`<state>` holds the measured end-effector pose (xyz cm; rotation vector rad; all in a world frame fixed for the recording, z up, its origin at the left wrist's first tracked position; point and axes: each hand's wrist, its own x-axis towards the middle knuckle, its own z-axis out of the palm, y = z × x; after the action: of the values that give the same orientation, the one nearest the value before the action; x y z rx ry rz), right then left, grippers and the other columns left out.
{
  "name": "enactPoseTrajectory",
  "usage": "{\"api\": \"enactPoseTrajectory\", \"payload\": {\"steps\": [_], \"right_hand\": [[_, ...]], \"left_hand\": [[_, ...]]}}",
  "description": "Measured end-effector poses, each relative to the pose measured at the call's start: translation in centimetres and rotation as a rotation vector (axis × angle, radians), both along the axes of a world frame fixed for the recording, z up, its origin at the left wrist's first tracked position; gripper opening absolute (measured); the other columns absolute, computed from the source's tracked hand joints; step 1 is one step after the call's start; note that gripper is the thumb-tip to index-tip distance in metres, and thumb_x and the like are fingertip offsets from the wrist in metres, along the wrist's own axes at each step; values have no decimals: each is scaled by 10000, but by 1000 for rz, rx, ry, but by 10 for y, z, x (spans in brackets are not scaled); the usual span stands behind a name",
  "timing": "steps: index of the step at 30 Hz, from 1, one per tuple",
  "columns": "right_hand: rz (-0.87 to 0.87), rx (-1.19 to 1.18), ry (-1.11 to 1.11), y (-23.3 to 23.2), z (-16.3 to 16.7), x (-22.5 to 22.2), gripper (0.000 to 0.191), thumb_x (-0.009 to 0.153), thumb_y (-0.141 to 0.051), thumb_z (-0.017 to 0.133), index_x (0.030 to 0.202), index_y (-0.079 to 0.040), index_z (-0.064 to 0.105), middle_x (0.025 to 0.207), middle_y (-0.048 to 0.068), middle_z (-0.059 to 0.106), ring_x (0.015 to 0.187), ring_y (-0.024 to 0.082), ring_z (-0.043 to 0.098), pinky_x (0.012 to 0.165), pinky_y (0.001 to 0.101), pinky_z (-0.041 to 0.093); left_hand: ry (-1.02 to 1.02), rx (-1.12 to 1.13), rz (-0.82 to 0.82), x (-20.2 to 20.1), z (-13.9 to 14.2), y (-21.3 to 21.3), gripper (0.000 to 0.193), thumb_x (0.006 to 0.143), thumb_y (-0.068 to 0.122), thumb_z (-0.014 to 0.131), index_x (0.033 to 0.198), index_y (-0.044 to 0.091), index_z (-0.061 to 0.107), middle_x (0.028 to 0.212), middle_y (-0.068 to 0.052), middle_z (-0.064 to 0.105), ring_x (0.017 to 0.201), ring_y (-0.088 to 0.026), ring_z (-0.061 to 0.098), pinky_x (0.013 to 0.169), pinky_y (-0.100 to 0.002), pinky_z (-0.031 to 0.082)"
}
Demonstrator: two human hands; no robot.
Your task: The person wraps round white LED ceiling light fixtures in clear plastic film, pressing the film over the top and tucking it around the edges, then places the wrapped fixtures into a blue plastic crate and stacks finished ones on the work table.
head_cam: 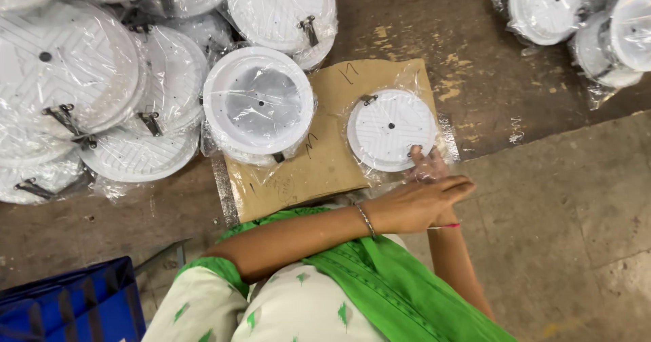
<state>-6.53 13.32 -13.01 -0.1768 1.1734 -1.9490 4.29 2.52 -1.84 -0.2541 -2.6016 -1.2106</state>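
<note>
Counting the white round discs: two sit on the cardboard sheet [325,159] in the middle. The bagged disc [392,129] at about 3 o'clock on the cardboard lies flat side up with a small metal clip at its top left, inside a clear plastic bag. The bigger disc [258,102] at 9 o'clock of it lies rim side up and seems to sit on another one underneath, hard to say for sure.

The pile [102,77] at 10 o'clock has maybe eight or nine bagged discs, but they overlap and the plastic glare blurs the edges, so the count is rough. Several run off the top and left edges. Another bunch [583,16] at 1 o'clock shows about three, also cut off by the frame. One blue crate [68,301] at 7 o'clock, only its corner visible.

Hands: the left hand [424,203] comes across the body from the left, palm down, fingers straight and together, lying flat over the bag's edge at 5 o'clock of the bagged disc, not closed on anything. The right hand [427,162] is mostly hidden under it; one fingertip touches the disc's lower right rim through the plastic, and I can't tell whether it's pinching the bag. One bangle on the left wrist.
</note>
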Motion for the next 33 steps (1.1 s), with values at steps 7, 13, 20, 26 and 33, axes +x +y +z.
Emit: {"api": "enactPoseTrajectory", "payload": {"steps": [7, 13, 20, 26, 33], "right_hand": [[9, 206, 48, -26, 7, -40, 379, 1111, -213, 687, 1396, -50, 498, 1241, 61, 604, 1122, 198, 591, 899, 379, 534], [155, 243, -56, -32, 24, -80, 366, 961, -191, 659, 1299, -101, 552, 1117, 3, 657, 1010, 140, 645, 833, 330, 566], [378, 261, -67, -39, 14, -123, 386, 1012, -136, 678, 1345, -59, 498, 1149, 46, 612, 982, 159, 635, 809, 360, 574], [564, 207, 45, -42, 9, -146, 526, 984, -164, 679, 1455, -50, 474, 1251, 83, 639, 1076, 197, 646, 801, 323, 561], [965, 596, 1123, -43, 81, -182, 455, 984, -280, 647, 1372, -50, 586, 1181, 136, 741, 1035, 226, 711, 876, 379, 560]], "left_hand": [[-220, 116, -11, -4, 15, -30, 915, 795, 84, 685, 1599, 166, 255, 1668, -133, 260, 1441, -340, 437, 1070, -473, 453], [-205, -318, 306, 16, -17, -74, 957, 814, 263, 780, 1607, 181, 250, 1690, -38, 216, 1544, -260, 240, 1256, -515, 189], [-244, -341, 444, -1, -47, -41, 941, 821, 410, 744, 1611, 221, 270, 1697, 15, 218, 1561, -208, 228, 1283, -494, 160], [-158, -378, 546, -36, -61, -19, 846, 903, 355, 685, 1625, 159, 288, 1706, -9, 240, 1571, -190, 245, 1301, -479, 174], [30, -485, 700, -74, -77, -20, 517, 965, 157, 625, 1470, 70, 564, 1584, -74, 512, 1480, -209, 472, 1272, -436, 316]]}}
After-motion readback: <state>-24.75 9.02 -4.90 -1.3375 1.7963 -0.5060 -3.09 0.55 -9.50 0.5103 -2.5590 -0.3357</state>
